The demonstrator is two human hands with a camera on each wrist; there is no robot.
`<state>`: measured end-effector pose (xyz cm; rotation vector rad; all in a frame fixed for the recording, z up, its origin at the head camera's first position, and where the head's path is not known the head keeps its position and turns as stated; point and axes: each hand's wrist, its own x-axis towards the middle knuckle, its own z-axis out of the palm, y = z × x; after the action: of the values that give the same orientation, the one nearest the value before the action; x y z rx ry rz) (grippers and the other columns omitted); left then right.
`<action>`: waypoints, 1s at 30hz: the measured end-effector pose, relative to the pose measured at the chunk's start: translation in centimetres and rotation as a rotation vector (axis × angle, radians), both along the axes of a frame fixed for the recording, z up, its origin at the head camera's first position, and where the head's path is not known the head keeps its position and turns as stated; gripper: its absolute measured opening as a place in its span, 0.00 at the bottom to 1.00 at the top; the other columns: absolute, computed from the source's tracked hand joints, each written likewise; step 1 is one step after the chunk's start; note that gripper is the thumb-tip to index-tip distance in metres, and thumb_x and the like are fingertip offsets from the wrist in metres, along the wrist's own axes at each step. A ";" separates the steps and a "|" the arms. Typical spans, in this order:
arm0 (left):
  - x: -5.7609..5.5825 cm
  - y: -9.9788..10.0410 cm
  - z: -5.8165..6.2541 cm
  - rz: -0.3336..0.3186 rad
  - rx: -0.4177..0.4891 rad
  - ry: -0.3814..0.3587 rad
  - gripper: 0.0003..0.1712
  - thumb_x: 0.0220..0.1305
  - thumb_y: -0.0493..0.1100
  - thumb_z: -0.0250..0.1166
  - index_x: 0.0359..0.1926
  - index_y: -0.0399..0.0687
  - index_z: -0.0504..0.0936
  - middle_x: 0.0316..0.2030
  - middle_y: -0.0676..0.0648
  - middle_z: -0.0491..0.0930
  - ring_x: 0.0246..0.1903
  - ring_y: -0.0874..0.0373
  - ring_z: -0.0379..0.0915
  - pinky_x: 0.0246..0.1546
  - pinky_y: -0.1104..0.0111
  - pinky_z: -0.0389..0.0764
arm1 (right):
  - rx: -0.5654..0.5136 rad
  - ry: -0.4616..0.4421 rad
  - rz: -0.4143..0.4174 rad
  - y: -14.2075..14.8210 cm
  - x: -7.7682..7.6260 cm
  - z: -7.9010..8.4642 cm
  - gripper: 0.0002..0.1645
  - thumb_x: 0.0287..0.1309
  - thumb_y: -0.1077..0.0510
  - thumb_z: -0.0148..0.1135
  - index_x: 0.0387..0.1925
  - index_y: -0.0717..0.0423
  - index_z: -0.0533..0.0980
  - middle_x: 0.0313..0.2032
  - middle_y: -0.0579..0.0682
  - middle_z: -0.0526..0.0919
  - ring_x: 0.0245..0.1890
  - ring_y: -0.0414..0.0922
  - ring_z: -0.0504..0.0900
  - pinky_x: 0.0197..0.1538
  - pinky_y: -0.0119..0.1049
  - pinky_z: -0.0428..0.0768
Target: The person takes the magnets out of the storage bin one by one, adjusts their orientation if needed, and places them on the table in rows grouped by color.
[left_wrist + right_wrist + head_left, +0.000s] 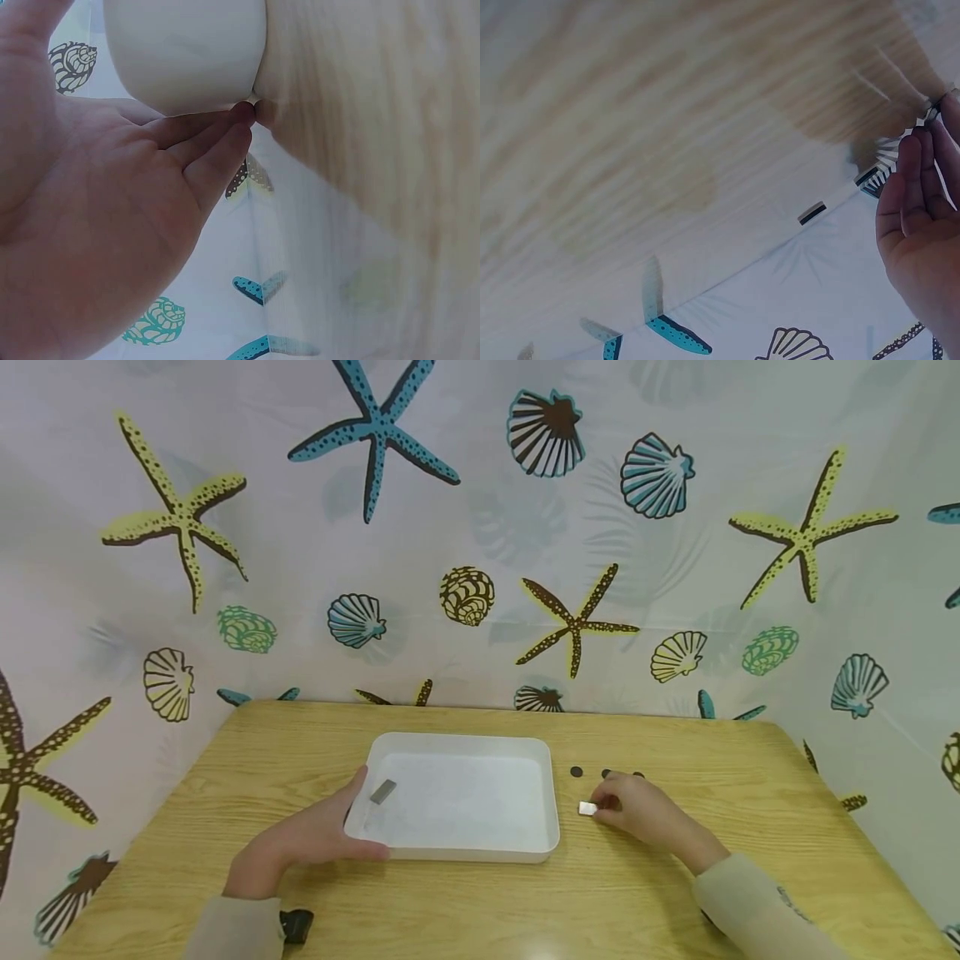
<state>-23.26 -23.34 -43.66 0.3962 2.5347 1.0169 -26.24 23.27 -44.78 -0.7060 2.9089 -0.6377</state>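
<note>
A shallow white tray [457, 855] stands on the table in the head view. My left hand [318, 832] grips its left end, thumb along the near wall and fingers at the left side; in the left wrist view the fingertips meet the tray's bottom edge. Inside the tray, near its left wall, lies a small grey rectangular block [383, 791]. To the right of the tray, my right hand [643, 810] pinches a small flat piece with a shiny white face [587, 808] between thumb and fingers, close over the table. Its far end is hidden by the fingertips.
Several small black discs lie in a row behind my right hand, the leftmost disc [576, 772] showing whole and the others partly covered by the hand. The wooden table [480, 910] ends at a hanging cloth [420, 552] printed with shells and starfish.
</note>
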 end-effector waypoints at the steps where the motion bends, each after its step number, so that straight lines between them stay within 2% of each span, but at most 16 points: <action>1: 0.0 0.0 0.0 0.000 0.000 0.001 0.81 0.53 0.65 0.78 0.81 0.36 0.28 0.82 0.31 0.35 0.81 0.33 0.41 0.76 0.37 0.54 | 0.001 0.001 -0.001 0.0 0.0 0.0 0.06 0.63 0.58 0.72 0.40 0.55 0.87 0.36 0.43 0.83 0.34 0.33 0.77 0.40 0.29 0.79; 20: 0.2 0.1 0.4 0.005 0.010 -0.001 0.80 0.54 0.64 0.78 0.81 0.37 0.27 0.82 0.31 0.36 0.80 0.33 0.42 0.76 0.37 0.54 | 0.010 0.044 0.038 -0.1 -0.1 0.2 0.05 0.63 0.58 0.72 0.40 0.53 0.87 0.36 0.43 0.82 0.34 0.33 0.76 0.40 0.30 0.79; 30: 0.1 0.1 0.2 -0.009 0.024 -0.002 0.80 0.54 0.63 0.78 0.81 0.36 0.27 0.82 0.31 0.35 0.81 0.33 0.41 0.76 0.38 0.54 | 0.027 0.058 0.049 -0.2 -0.1 0.2 0.06 0.63 0.58 0.72 0.40 0.53 0.87 0.36 0.43 0.82 0.33 0.33 0.75 0.39 0.29 0.77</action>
<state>-23.19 -23.25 -43.45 0.4124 2.5187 1.0453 -26.33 23.11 -44.59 -0.8028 2.9362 -0.5820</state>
